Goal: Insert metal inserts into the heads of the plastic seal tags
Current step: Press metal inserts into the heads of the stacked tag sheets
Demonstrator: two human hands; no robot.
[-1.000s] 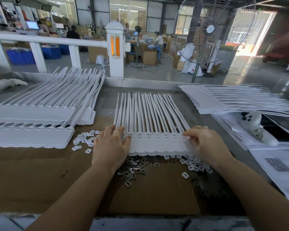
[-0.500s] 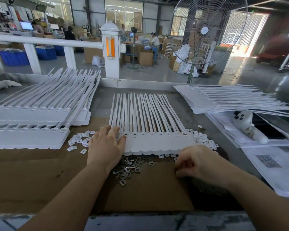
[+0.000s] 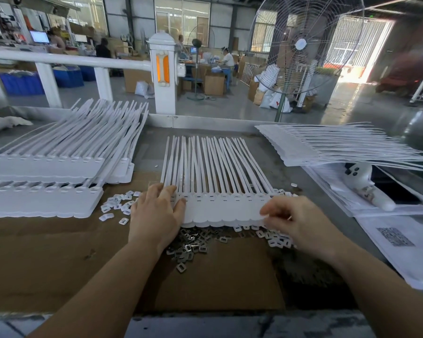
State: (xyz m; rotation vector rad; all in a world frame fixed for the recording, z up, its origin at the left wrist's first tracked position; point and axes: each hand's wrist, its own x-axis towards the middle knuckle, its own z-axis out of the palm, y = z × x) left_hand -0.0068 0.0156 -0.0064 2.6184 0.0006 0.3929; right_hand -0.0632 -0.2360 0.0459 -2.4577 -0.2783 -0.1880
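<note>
A white strip of joined plastic seal tags lies in the middle of the table, heads toward me and tails pointing away. My left hand rests flat on the strip's left end with its fingers straight. My right hand is at the strip's right end with fingers curled and fingertips pinched together on a small insert piece that is mostly hidden. A pile of grey metal inserts lies just below the strip, between my hands. Small white plastic pieces lie under my right hand.
More tag strips are stacked at left and at right. Loose white pieces lie left of my left hand. Brown cardboard covers the near table. Printed papers and a white bottle-like object lie at right.
My right hand went from the strip's right end down to the loose pieces, then came back up to that end with fingers pinched. My left hand stayed on the left end.
</note>
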